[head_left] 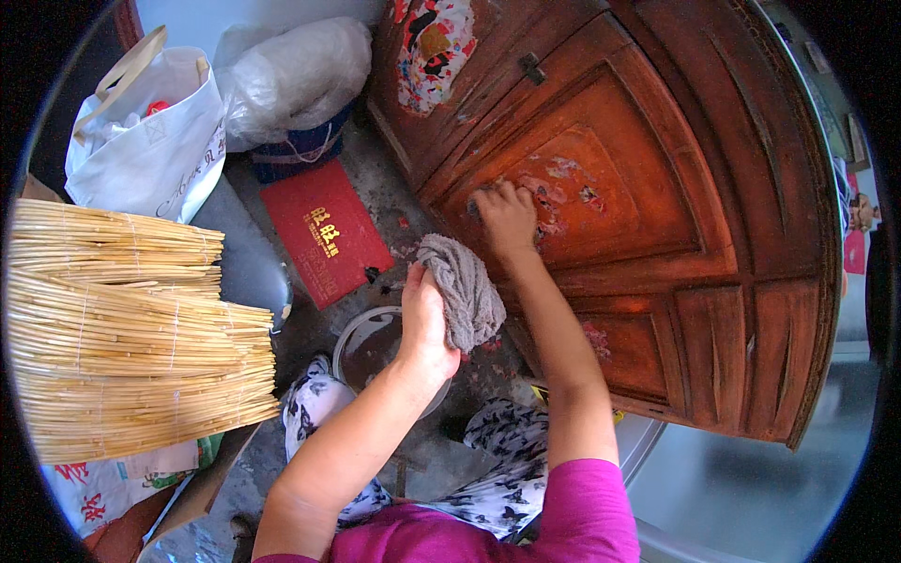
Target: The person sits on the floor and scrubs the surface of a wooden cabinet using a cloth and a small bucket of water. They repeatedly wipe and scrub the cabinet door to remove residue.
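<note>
A wadded grey cloth (464, 293) is gripped in my left hand (424, 324), held up in front of the cabinet. Farther up, my right hand (510, 220) presses against a reddish-brown wooden door panel (615, 183), its fingers curled. A small dark bit shows at those fingertips, too hidden to name. Just right of this hand, torn scraps of coloured paper (563, 174) cling to the panel. More ragged paper (436, 52) sticks to the neighbouring door. Below my left hand stands a round pale-rimmed bucket (340, 342), partly covered by my forearm.
Bundled straw-coloured stalks (141, 328) fill the left side. Behind them stand a white carrier bag (150, 141) and a plastic-wrapped bundle (300, 80). On the floor lies a red printed sheet (324, 235). The cabinet's curved edge (815, 310) runs down the right.
</note>
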Demonstrator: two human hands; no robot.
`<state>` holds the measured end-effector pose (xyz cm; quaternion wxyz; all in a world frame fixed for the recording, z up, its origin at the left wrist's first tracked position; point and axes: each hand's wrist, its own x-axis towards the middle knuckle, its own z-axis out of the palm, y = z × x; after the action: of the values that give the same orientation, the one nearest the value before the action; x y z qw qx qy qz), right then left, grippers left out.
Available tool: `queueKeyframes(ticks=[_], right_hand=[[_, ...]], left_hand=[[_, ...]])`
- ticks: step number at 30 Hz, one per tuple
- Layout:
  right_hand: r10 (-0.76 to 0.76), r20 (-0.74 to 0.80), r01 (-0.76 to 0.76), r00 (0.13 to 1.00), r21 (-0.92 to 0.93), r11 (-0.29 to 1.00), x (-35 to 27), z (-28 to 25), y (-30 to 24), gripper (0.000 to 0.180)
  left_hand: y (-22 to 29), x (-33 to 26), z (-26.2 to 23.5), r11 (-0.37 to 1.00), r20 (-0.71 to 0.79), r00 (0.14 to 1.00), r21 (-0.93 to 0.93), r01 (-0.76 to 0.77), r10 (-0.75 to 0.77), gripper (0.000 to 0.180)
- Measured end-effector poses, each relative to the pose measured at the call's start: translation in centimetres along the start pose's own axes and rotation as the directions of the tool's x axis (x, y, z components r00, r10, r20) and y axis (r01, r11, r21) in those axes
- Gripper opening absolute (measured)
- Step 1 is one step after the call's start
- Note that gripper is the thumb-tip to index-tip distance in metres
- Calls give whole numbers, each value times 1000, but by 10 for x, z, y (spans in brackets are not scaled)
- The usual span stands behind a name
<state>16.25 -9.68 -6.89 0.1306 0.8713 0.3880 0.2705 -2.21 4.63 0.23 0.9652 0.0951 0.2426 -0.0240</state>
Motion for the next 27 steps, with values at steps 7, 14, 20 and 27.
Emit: queueKeyframes(ticks=[7, 14, 20, 27], right_hand=[[144, -259, -178, 955, -111, 978, 33, -72, 30, 24], [3, 93, 2, 996, -60, 998, -13, 6, -10, 21], [120, -58, -127, 991, -123, 984, 8, -86, 51, 36], [195, -249, -244, 949, -180, 953, 8, -108, 54, 48]], left_hand=[[7, -3, -1, 1000, 52, 999, 6, -4, 3, 27], [6, -2, 7, 999, -92, 996, 37, -17, 21, 29], [12, 0, 2, 996, -96, 992, 6, -86, 86, 29], [11, -4, 6, 996, -14, 997, 40, -74, 74, 29]])
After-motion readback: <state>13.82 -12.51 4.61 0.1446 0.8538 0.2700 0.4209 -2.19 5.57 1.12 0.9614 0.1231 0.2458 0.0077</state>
